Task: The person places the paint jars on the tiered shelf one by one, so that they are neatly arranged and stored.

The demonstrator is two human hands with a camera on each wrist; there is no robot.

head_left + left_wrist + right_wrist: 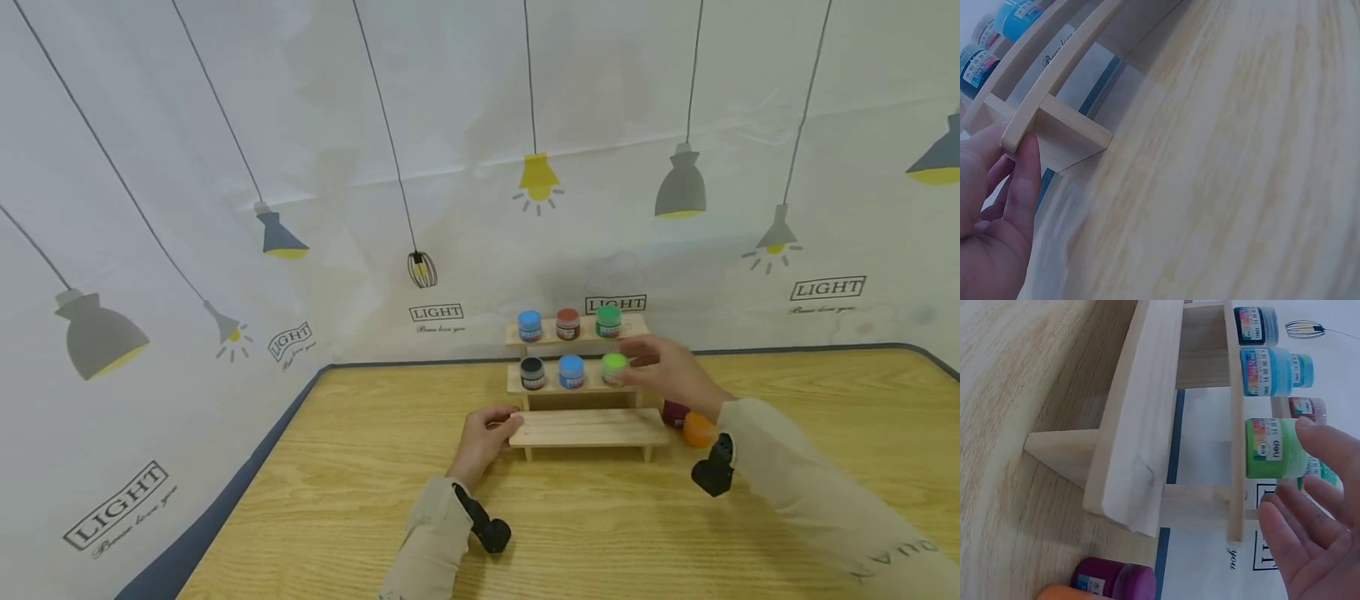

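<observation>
Left hand (483, 442) pinching left end of rack (588, 427) at lowest step; right hand (671, 367) loose, gripping nothing, fingers spread beside lime jar (614, 372), thumb tip at its lid, contact hard to tell; lime jar upright at right end of middle step, black jar (532, 374) and middle blue jar (571, 372) to its left; top blue jar (529, 327), red jar (567, 324), green jar (608, 322) along highest step; rack on worktop (360, 500), purple jar (1113, 579) and orange jar (699, 430) near its right end.
</observation>
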